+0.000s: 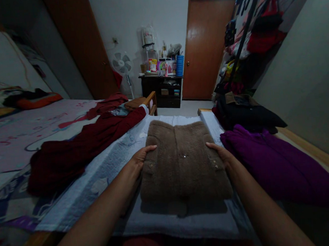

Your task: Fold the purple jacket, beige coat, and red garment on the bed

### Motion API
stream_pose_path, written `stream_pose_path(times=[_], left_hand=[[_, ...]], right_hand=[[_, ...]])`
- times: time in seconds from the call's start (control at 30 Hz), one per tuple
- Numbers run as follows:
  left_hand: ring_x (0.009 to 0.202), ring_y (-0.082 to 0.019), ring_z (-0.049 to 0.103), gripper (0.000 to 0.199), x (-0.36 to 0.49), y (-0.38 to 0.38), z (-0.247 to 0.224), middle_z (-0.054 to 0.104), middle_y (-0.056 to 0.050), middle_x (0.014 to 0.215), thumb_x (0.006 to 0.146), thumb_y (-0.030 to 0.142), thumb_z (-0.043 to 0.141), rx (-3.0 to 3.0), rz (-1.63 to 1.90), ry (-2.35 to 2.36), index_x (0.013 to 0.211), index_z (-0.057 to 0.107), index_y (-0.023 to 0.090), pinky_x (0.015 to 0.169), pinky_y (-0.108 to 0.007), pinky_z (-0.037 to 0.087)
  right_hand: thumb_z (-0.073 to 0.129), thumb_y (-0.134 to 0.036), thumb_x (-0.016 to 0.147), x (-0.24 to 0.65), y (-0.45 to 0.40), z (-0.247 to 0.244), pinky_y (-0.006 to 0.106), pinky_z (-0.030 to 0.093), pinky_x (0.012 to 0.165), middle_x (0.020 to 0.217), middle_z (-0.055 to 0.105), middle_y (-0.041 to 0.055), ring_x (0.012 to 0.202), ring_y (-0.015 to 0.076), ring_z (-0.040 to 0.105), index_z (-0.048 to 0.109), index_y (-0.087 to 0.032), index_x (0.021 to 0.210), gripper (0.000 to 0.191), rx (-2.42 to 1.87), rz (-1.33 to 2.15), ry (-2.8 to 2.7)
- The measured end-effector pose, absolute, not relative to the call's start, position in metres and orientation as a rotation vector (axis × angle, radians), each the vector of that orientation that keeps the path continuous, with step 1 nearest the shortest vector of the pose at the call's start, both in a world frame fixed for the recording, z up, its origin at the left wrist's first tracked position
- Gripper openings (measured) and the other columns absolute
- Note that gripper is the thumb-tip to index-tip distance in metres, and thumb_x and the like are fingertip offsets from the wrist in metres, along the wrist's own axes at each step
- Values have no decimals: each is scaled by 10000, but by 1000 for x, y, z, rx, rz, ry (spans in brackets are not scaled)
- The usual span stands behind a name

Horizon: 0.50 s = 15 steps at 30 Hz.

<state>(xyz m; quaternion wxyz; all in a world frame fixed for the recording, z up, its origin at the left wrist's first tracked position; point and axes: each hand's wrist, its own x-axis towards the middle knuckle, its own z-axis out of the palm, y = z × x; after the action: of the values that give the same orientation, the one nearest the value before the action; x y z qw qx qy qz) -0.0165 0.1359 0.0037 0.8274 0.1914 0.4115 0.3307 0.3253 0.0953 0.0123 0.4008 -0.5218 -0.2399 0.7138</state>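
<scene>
Left hand (pixel 145 155) and right hand (pixel 219 151) are standing apart, clamping opposite sides of the brown garment (pixel 181 177), thumbs lying on top. It's showing fuzzy pile, folding into a rough rectangle, seam (pixel 175 141) running down the middle, button (pixel 184 156) glinting, small flap (pixel 149 167) sitting each side. It's lying over pale cloth (pixel 176 224); can't tell if touching.

Most fingers of the person's left hand (pixel 142 156) and right hand (pixel 222 153) are hidden by the folded brown fleece jacket (pixel 180 159). The right edge cuts off the purple jacket (pixel 278 164); many items (pixel 166 68) atop the dark cabinet (pixel 163 102) are too small to identify.
</scene>
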Motion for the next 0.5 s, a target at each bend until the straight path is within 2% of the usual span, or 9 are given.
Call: stream_pose_path(times=[0.1, 0.23, 0.4, 0.5], left_hand=[[744, -296, 733, 367, -17, 150, 22, 760, -116, 823, 654, 175, 713, 538, 785, 883, 1011, 671, 101, 711, -424, 598], [782, -281, 720, 475, -15, 177, 45, 759, -97, 878, 554, 138, 756, 822, 1019, 849, 1022, 674, 125, 785, -435, 577], [1050, -333, 645, 706, -7, 212, 64, 724, -98, 1079, 400, 104, 823, 1174, 1254, 791, 1085, 657, 154, 966, -504, 482], [1178, -350, 565, 764, 0, 229, 67, 683, -119, 1175, 401, 160, 859, 1441, 1361, 797, 1134, 643, 152, 1032, -491, 428]], right_hand=[[597, -297, 804, 327, 109, 31, 393, 592, 698, 727, 737, 89, 651, 236, 704, 655, -135, 962, 233, -1314, 1733, -621], [646, -222, 694, 332, 135, 53, 384, 580, 742, 793, 746, 65, 722, 234, 699, 662, -173, 932, 243, -1230, 1548, -807], [673, -96, 495, 343, 177, 71, 394, 539, 862, 936, 744, 20, 867, 236, 677, 658, -207, 976, 493, -1074, 1282, -1007], [699, -85, 446, 344, 197, 69, 432, 481, 973, 1057, 724, 20, 1022, 261, 637, 652, -206, 1013, 582, -964, 1122, -1135]])
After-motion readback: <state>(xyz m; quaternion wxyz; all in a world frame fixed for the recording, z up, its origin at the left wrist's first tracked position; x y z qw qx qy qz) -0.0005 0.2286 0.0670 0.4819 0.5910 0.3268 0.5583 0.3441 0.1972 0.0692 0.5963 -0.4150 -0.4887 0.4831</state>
